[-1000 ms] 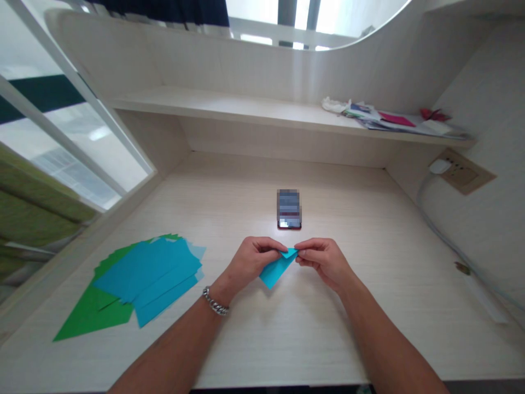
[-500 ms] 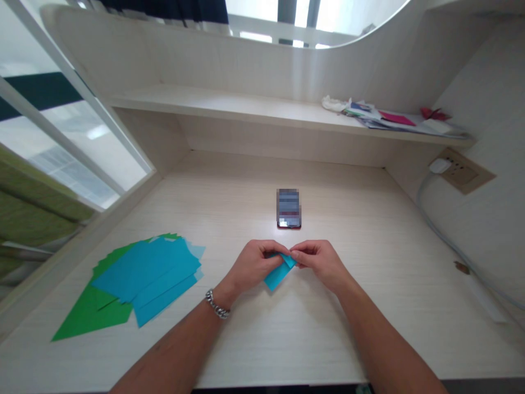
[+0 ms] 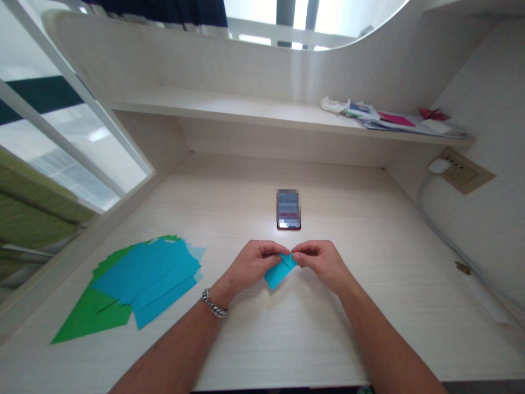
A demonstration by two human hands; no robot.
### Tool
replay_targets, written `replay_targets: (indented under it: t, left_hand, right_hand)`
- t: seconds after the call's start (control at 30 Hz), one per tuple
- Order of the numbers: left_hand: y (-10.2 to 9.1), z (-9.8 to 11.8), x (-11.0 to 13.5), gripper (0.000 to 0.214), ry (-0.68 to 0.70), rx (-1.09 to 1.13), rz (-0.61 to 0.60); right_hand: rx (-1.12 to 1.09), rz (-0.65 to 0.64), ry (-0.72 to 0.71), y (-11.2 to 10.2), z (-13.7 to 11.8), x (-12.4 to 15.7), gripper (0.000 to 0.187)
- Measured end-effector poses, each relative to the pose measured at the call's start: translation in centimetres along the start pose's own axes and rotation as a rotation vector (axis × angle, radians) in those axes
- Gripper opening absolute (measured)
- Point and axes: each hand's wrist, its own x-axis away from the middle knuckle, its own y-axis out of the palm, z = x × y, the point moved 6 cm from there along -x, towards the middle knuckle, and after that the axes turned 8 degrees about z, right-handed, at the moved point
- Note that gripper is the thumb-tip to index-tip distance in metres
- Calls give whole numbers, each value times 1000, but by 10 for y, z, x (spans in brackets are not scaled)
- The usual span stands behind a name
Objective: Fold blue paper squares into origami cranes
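A small folded piece of blue paper lies on the pale wooden desk in front of me. My left hand, with a metal bracelet at its wrist, pinches the paper's upper left part with curled fingers. My right hand pinches its upper right tip, thumb and fingers pressed together. The two hands almost touch above the fold, and they hide the paper's top edge.
A phone lies flat just beyond my hands. A fanned pile of blue and green paper sheets lies at the left. The shelf above holds papers at its right end. A cable runs from a wall socket on the right.
My hands have drawn closer together over the blue paper, and its visible part has grown shorter as the tip was folded in.
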Motion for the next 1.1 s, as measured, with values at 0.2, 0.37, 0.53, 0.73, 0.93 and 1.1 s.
replay_targets:
  t: [0.2,0.37,0.53,0.73,0.93,1.1]
  left_hand:
    - [-3,-5,-2,24,-37,32,-2]
    - [-4,-3,-1,25,-52,46,42]
    - [2,0,0,27,-46,45,1]
    - [1,-4,0,26,-33,17,6]
    - [0,-4,0,26,-41,28,-4]
    - [-1,-5,-1,23,-39,16,18]
  right_hand:
    - [22,47,0,-1,0,1,19]
    - [2,70,-6,1,-3,2,20]
    - [15,63,-32,3,-5,3,16]
    - [25,50,-39,4,-2,2,15]
    - [14,37,-37,3,-3,3,16]
    - [11,64,-33,5,-2,3,16]
